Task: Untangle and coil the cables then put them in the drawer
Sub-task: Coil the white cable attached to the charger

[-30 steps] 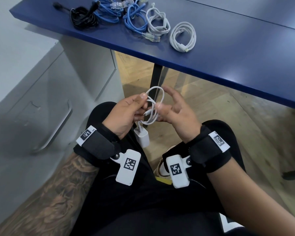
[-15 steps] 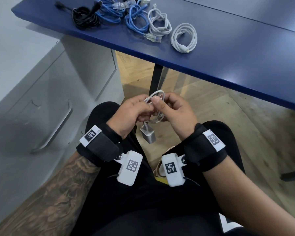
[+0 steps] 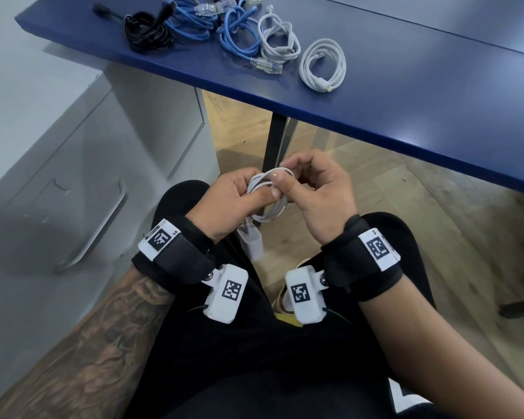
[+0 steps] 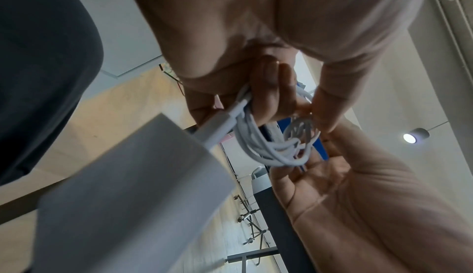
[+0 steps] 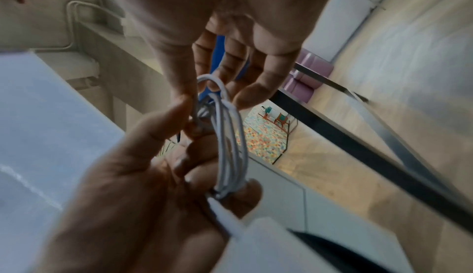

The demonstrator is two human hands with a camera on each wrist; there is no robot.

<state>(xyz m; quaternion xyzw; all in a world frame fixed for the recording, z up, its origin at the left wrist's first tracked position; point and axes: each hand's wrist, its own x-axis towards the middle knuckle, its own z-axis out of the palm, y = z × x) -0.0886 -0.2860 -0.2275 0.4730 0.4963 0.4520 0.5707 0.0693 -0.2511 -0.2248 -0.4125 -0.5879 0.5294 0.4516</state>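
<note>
Over my lap I hold a white charger cable (image 3: 268, 193) wound into a small coil (image 5: 230, 148). My left hand (image 3: 239, 196) grips the coil's loops (image 4: 258, 141) between thumb and curled fingers. Its white plug adapter (image 3: 252, 241) hangs below that hand (image 4: 143, 192). My right hand (image 3: 318, 192) pinches the top of the coil with thumb and forefinger (image 5: 189, 87). The grey drawer (image 3: 82, 189) stands closed at the left. On the blue desk (image 3: 406, 95) lie a coiled white cable (image 3: 322, 65), a loose white cable (image 3: 280, 40), blue cables (image 3: 212, 28) and a black cable (image 3: 146, 30).
The drawer's metal handle (image 3: 103, 225) runs down its front. A black desk leg (image 3: 274, 143) stands behind my hands over a wooden floor (image 3: 436, 237). My knees in black trousers sit just below the hands.
The loops were spread wide between both hands a second ago; now they are gathered into a tighter coil, and my right hand has closed from spread fingers to a pinch on its top.
</note>
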